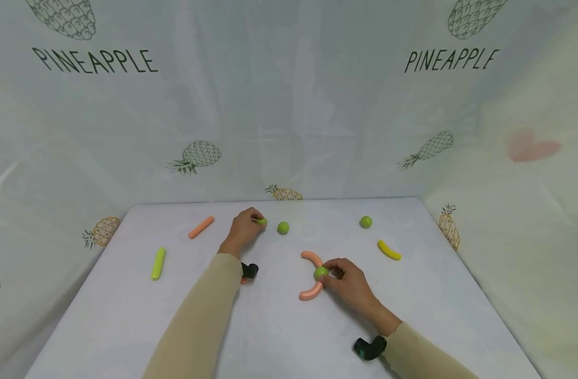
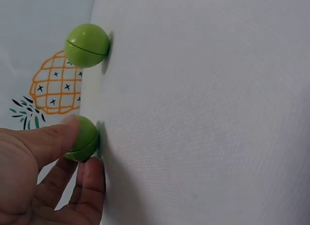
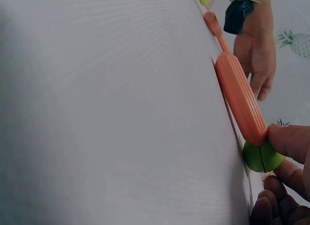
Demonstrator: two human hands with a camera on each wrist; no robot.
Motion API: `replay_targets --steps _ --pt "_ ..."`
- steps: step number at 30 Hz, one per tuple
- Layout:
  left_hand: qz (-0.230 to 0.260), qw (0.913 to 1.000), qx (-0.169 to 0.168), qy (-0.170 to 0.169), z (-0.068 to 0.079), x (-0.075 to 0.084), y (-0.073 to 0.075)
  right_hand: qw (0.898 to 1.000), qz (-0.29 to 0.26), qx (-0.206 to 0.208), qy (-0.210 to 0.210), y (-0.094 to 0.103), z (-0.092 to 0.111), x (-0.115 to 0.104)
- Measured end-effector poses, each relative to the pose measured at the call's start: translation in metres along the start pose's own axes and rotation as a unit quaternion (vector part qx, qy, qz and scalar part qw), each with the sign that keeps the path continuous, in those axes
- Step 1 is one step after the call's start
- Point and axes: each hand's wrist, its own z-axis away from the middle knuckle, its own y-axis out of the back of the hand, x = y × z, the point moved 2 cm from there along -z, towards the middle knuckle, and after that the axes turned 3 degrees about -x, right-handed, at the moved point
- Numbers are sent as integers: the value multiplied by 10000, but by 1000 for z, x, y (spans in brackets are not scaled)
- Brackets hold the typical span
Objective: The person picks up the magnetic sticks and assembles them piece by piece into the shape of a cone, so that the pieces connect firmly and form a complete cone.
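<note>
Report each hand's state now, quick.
Left hand: closed, holding a green ball.
Right hand: closed, holding another green ball, between two curved orange pieces.

long, plain beige cloth left sleeve point(image 1: 199, 316) narrowed toward small, rounded black left wrist camera point(image 1: 251, 270). matching beige cloth right sleeve point(image 1: 424, 352) ended beside bent, tube-like black right wrist camera point(image 1: 371, 348), which bore small green patch point(image 1: 362, 353). left hand point(image 1: 243, 228) and right hand point(image 1: 350, 282) were bare.
</note>
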Motion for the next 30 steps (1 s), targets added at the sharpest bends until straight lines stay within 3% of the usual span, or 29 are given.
replay_targets --steps 9,20,25,30 --pt "-174 9996 -26 -232 8 -1 3 10000 -18 -50 -24 -3 -1 2" --pt "403 9975 -366 -442 28 6 7 9999 -13 -106 -75 0 0 -1" --pt "578 9952 -567 -558 39 10 -2 9999 -29 -139 -34 1 -1 0" --pt "691 9919 -767 -744 51 15 -22 9998 -100 -173 -8 1 -1 2"
